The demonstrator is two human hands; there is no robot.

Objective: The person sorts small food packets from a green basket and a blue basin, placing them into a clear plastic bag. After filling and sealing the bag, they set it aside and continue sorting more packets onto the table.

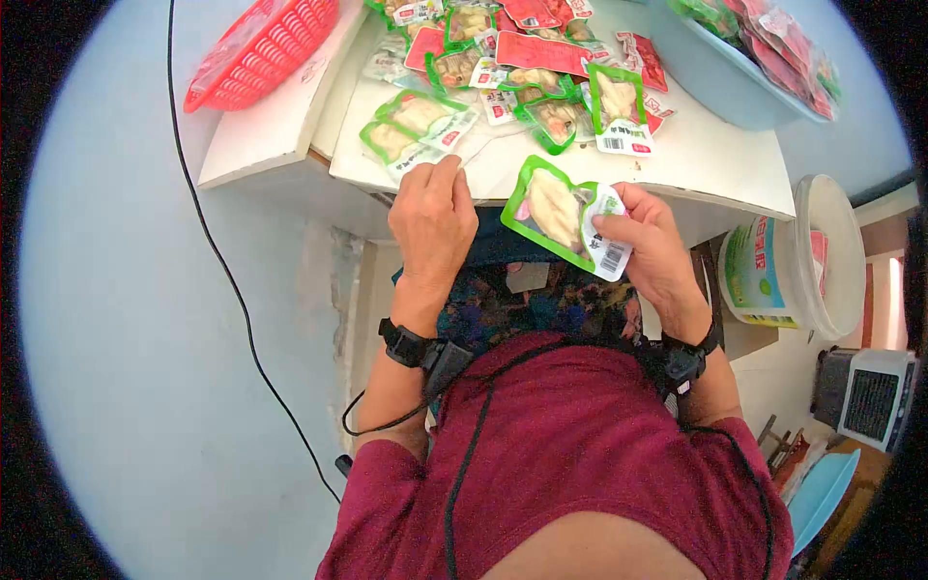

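My right hand (pixel 650 242) pinches the white lower end of a green-edged food packet (pixel 553 215), held just off the table's front edge with pale pieces showing through its clear window. My left hand (pixel 435 217) is at the table edge, fingers bent together against the white end of another green-edged packet (pixel 411 128) that lies on the table. Whether the left fingertips grip that packet or only touch it is hard to see. Behind both hands, a pile of green and red packets (pixel 541 60) covers the back of the white table (pixel 715 174).
A red plastic basket (pixel 266 60) stands at the back left, a light blue basin (pixel 710 72) of packets at the back right. Below right are a white bucket (pixel 773 271) and a grey-white appliance (pixel 870 398). A black cable (pixel 227 256) hangs along the left wall.
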